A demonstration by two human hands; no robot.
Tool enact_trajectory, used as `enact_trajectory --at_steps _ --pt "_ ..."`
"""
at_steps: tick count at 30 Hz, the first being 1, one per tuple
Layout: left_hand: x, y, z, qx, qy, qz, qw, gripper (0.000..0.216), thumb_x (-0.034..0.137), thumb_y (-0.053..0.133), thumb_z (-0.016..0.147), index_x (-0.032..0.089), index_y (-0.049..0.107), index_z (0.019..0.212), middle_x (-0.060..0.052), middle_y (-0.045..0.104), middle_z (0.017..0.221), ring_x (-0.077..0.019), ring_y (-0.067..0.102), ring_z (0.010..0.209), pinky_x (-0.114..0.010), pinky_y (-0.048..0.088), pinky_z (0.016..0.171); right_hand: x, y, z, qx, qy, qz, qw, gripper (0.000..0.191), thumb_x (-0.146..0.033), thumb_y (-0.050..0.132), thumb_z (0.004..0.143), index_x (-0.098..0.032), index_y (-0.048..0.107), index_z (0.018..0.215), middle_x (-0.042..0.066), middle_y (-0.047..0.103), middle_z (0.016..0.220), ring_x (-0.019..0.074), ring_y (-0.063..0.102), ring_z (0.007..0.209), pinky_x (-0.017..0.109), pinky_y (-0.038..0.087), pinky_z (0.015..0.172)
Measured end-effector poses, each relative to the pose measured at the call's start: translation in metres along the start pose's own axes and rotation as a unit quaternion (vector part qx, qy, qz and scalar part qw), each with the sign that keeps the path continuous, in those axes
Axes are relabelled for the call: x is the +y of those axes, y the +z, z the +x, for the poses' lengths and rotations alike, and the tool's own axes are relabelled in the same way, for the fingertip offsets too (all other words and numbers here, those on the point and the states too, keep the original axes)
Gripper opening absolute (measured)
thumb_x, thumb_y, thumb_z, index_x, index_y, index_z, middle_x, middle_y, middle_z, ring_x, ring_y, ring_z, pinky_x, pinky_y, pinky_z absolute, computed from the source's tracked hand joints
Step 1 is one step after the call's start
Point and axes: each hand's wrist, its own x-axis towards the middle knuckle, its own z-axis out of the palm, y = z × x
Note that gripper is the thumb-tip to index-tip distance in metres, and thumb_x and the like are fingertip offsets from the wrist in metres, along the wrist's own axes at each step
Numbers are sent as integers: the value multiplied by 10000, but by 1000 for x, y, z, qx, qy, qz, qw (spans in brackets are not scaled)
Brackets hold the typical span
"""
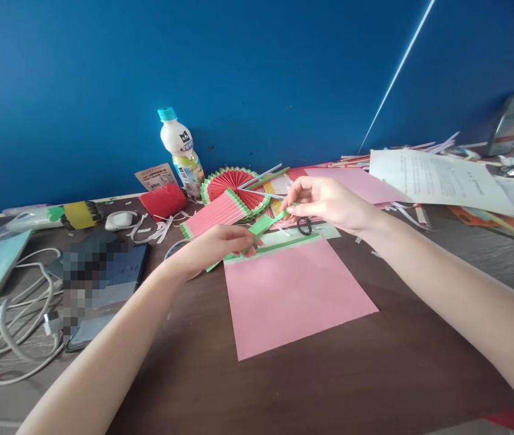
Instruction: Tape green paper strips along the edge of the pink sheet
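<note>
A green paper strip [262, 225] is stretched at a slant between my two hands. My left hand [228, 238] is closed on its lower part, and a green end sticks out below the fingers. My right hand [313, 198] pinches the upper end between thumb and fingers. Beneath them lies a sheet of pink paper [295, 296], with a pale band and a green stripe along its far edge. Just behind my left hand is a pleated pink paper piece [215, 212] with green ends. Beyond it rests a round red paper fan [223, 181] with a green rim.
A white bottle [179, 142] with a teal cap stands against the blue wall. On the left are a phone [112, 302], white cables [5, 338] and a red crumpled item [165, 201]. Scissors' black handle [304, 226] shows below my right hand. Printed paper [438, 181] lies at the right.
</note>
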Motion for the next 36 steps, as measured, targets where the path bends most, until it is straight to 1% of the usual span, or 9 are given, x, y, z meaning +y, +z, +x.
enact_trajectory --at_steps 4,9,13,17,21,25,27,30,36 --pt "-10 0 4 -27 -7 34 999 234 350 585 730 212 703 878 -18 697 877 -194 613 846 -274 461 745 3 -4 3 40 -31 -3 999 130 -138 683 667 -198 569 680 6 631 747 133 606 713 284 524 643" --pt "-19 3 7 -10 5 67 998 211 299 566 715 213 698 855 -7 696 867 -187 623 830 -260 461 729 2 -6 3 62 -41 9 997 130 -144 677 670 -180 557 701 16 618 768 133 602 718 301 516 679" --pt "-16 2 5 2 1 72 997 217 326 555 724 215 708 832 -8 701 840 -196 618 828 -276 454 750 -1 -7 2 71 -52 14 996 141 -156 678 669 -172 542 701 17 616 776 129 599 725 308 514 705" --pt "-8 -5 1 -10 -30 25 999 238 352 582 731 216 719 869 -26 703 894 -199 611 865 -276 453 769 -7 -10 1 79 -53 23 995 177 -142 689 661 -173 520 704 26 627 799 139 611 754 315 520 702" --pt "-7 -15 -3 -70 -19 -46 996 319 448 567 766 204 717 908 -77 686 969 -210 605 873 -295 467 763 -11 -13 0 86 -49 14 995 208 -135 704 660 -181 506 702 24 640 778 140 617 707 330 535 671" --pt "-11 -21 -5 -108 -32 -111 987 456 541 474 807 180 706 961 -108 667 870 -195 601 790 -298 483 722 -11 -15 1 91 -48 -10 995 205 -120 708 662 -179 517 703 23 647 765 141 625 685 338 538 661" --pt "-12 -21 -5 -103 -37 -128 986 381 490 528 794 182 715 917 -92 657 824 -161 575 700 -273 477 662 -9 -17 2 91 -47 -20 995 197 -104 705 660 -179 526 697 21 646 761 147 630 699 340 540 667" --pt "-13 -21 -4 -59 -38 -160 985 232 359 609 759 195 722 879 -41 619 706 -112 508 595 -229 436 580 -6 -21 3 90 -40 -28 995 185 -89 699 658 -181 540 684 16 641 745 153 632 698 343 542 662" --pt "-16 -18 -1 -11 -47 -233 971 275 290 630 738 194 693 988 -10 560 668 -86 469 581 -207 410 566 -2 -27 4 78 -33 -34 996 164 -113 711 651 -192 572 683 10 639 714 144 623 650 349 545 651"
